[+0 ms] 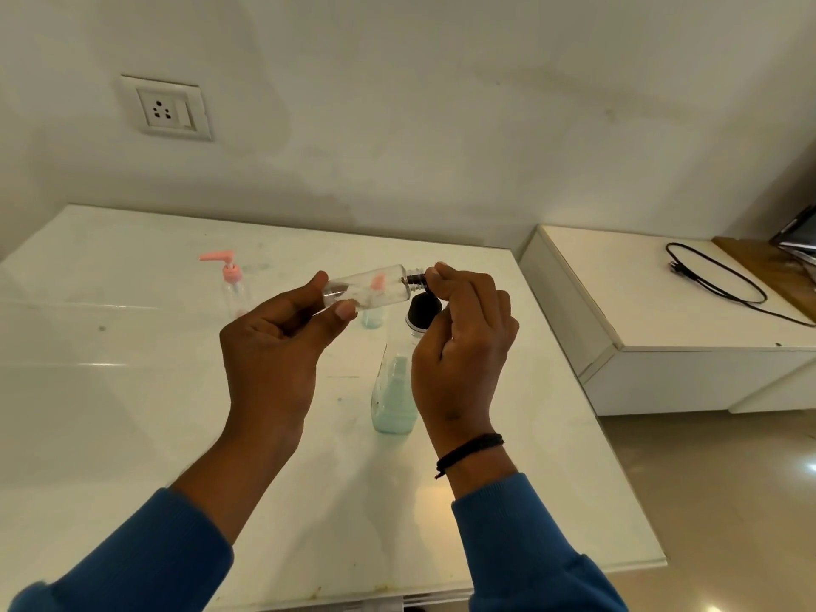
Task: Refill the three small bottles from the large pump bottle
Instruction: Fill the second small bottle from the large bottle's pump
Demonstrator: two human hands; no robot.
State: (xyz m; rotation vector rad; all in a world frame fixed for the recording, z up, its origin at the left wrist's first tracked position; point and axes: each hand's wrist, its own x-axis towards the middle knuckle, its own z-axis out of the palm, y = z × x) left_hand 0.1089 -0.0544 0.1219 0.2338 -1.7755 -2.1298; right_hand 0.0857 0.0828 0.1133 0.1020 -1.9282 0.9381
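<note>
My left hand grips a small clear bottle by its base and holds it sideways above the table. Its threaded neck points right with no cap on it. The curled fingertips of my right hand pinch that neck. Below my right hand the large bottle stands upright, black-topped and part full of pale teal liquid. A second small bottle with a pink pump stands at the back left. A third small bottle, holding some teal liquid, stands behind the held one and is partly hidden.
The white glossy table meets the wall at the back. A wall socket is above it on the left. To the right stands a lower white cabinet with a black cable on it.
</note>
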